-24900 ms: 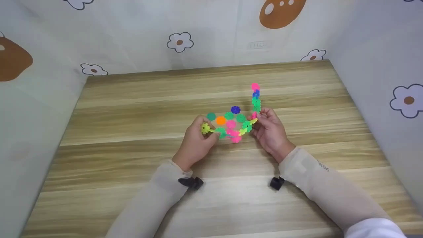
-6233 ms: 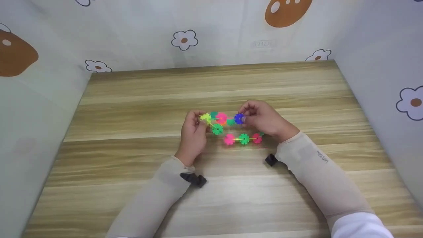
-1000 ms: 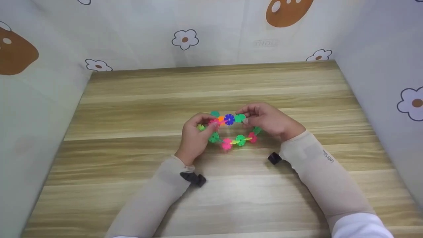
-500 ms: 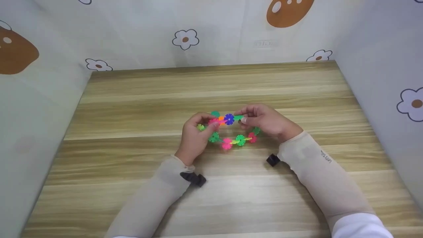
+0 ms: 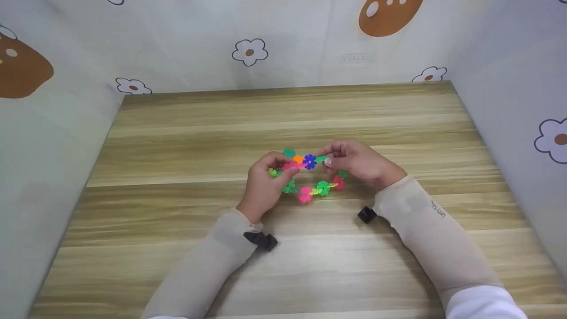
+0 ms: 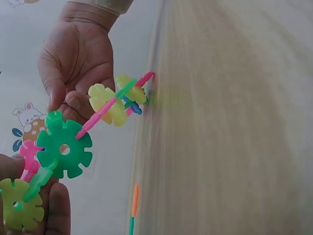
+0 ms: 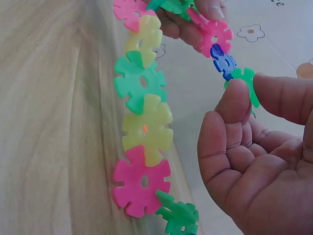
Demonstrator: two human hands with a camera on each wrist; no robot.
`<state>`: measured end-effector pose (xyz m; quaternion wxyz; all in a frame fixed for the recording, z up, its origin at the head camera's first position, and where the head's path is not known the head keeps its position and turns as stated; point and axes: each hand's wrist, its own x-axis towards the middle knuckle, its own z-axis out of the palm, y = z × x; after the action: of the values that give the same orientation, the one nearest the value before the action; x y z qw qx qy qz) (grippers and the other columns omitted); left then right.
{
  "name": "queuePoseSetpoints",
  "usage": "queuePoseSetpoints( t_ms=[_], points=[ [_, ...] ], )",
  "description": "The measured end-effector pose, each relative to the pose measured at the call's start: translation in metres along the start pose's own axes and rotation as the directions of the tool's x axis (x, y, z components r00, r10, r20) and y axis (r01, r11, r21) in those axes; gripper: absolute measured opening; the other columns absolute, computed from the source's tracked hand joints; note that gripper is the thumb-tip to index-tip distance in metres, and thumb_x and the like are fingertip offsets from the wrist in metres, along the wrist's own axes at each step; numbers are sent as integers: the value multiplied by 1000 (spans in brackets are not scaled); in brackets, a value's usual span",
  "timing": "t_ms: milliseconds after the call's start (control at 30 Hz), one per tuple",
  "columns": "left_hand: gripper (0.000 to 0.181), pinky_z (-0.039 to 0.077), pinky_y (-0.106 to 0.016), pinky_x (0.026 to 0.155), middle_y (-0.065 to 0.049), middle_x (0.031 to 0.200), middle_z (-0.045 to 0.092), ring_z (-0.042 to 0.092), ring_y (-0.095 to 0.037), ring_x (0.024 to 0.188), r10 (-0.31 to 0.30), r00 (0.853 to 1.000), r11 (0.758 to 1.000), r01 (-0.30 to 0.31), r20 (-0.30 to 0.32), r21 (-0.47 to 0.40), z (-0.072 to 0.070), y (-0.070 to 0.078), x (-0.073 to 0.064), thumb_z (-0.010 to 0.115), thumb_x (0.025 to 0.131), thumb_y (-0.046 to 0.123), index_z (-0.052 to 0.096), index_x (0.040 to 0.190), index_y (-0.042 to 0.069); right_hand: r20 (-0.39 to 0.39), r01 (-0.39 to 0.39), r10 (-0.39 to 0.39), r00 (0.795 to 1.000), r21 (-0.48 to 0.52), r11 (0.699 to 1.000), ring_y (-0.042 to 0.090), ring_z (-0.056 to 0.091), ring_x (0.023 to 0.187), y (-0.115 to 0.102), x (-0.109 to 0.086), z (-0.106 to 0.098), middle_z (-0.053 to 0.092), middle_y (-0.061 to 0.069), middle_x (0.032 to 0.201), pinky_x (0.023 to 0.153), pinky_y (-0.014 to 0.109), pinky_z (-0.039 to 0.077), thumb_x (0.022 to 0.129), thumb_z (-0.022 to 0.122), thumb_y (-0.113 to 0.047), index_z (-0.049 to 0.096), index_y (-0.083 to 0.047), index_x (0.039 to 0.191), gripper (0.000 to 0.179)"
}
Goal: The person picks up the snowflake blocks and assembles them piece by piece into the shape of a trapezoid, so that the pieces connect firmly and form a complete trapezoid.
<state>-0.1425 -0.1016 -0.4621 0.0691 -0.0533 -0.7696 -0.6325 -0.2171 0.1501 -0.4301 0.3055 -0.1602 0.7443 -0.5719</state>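
Both hands hold a chain of slotted plastic snowflake discs, pink, yellow, green and blue, linked edge to edge. In the head view my left hand (image 5: 263, 186) pinches a pink disc (image 5: 290, 166) between thumb and fingers. Beside it a blue disc (image 5: 309, 161) joins a green disc (image 5: 321, 158), which my right hand (image 5: 361, 161) pinches between thumb and index finger. The chain hangs in a loop nearer the body, through a green disc (image 5: 323, 188) and a pink disc (image 5: 305, 195). In the right wrist view a yellow disc (image 7: 159, 129) sits in the hanging stretch.
Behind the chain, an orange disc (image 5: 298, 159) and a dark green disc (image 5: 289, 153) lie loose on the wood-grain table (image 5: 310, 266). Patterned white walls (image 5: 288, 44) enclose the table at the back and sides.
Several loose discs lay on the table at first; fewer show now. The right hand shifted from the blue disc to a green disc beside it, which has since turned nearly edge-on.
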Motion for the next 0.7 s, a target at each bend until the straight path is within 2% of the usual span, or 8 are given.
queuePoseSetpoints(
  t_ms=[500,600,700],
  points=[
    [15,54,-37,93,0,104,73,64,-21,101,-1,1000,1000,1,-18,5,-2,3,1,82,93,16,75,106,12,19,10,-10,1000,-45,999,29,70,95,5,3,1,66,21,111,93,36,59,102,62,-6,65,0,134,33],
    [15,55,-36,91,-2,103,73,65,-22,100,7,1000,1000,-7,-23,-17,-3,3,1,83,92,16,75,105,12,9,8,-7,1000,-37,999,30,70,96,2,1,2,66,20,110,95,40,59,103,61,-6,65,0,133,31],
    [16,55,-36,89,-3,102,73,65,-22,99,13,999,999,-15,-34,-49,-4,2,2,83,92,17,75,104,11,-3,22,-22,1000,-3,1000,34,70,107,-3,-1,6,69,19,116,102,47,56,104,58,-5,63,2,134,31]
  ],
)
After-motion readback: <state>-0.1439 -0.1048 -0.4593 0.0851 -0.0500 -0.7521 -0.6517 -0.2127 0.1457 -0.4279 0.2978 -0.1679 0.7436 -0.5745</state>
